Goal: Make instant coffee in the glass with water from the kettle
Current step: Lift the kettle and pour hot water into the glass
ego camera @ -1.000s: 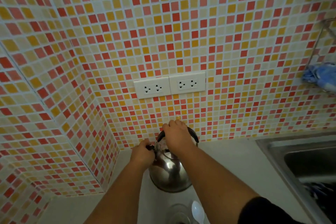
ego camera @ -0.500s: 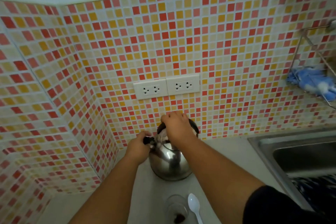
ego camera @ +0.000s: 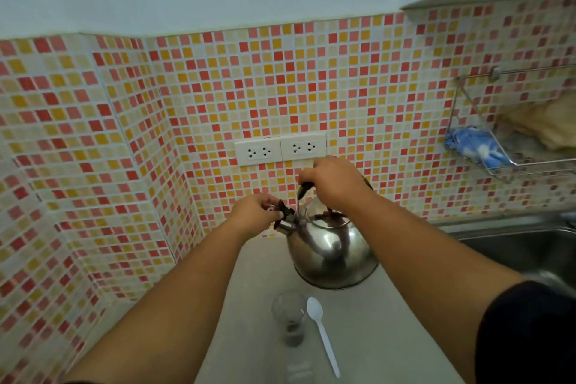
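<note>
Our right hand [ego camera: 335, 181] grips the kettle [ego camera: 330, 246] handle; our left hand [ego camera: 252, 215] pinches its spout cap [ego camera: 282, 212]; the glass [ego camera: 290, 318] waits nearby.

Grey counter [ego camera: 389, 321] bears kettle [ego camera: 330, 252], glass [ego camera: 290, 318], white spoon [ego camera: 322, 337].

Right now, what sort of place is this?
Most likely a home kitchen counter: a steel sink at right, a mosaic tile backsplash with wall sockets, and a kettle.

Both forearms are bare from wrist to elbow. Left hand [ego camera: 254, 212] and right hand [ego camera: 335, 182]: no rings or watch visible. Short dark black fabric sleeve [ego camera: 526, 333] covers the right upper arm.
</note>
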